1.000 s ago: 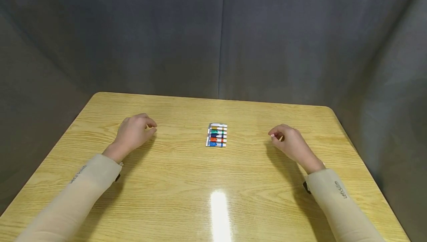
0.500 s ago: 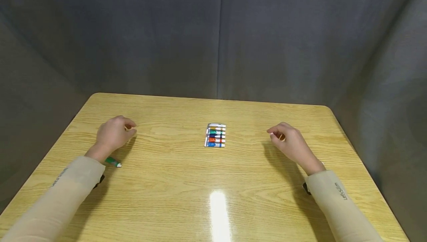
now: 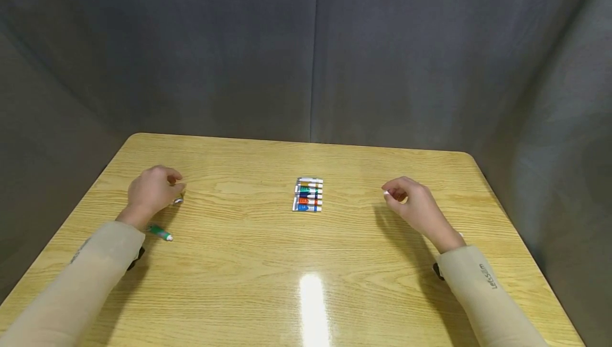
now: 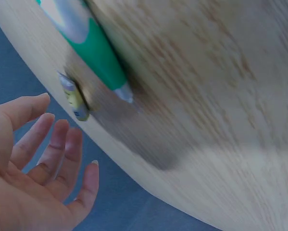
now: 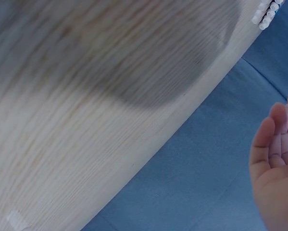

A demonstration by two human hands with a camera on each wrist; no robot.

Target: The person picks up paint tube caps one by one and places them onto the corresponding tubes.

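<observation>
My left hand (image 3: 152, 192) hovers over the left of the table, fingers loosely bent and holding nothing. Beside its fingertips a small yellow paint tube (image 4: 75, 98) lies on the wood; the head view shows only part of it. Under the left wrist lies a green paint tube (image 3: 160, 232), its pale nozzle (image 4: 125, 93) pointing toward the right in the head view. On the other side, my right hand (image 3: 415, 204) is raised above the table. Thumb and forefinger pinch a small white piece (image 3: 386, 192) that looks like a tube cap; the right wrist view barely shows it.
Several paint tubes (image 3: 308, 195) with white caps lie in a neat row at the table's middle. Another small white piece (image 5: 18, 220) sits on the table near the right wrist. A dark curtain (image 3: 311, 54) hangs behind the wooden table (image 3: 248, 278).
My left hand has moved left. The green tube has come into view under its wrist, then the yellow tube below its fingers. My right hand stays nearly still.
</observation>
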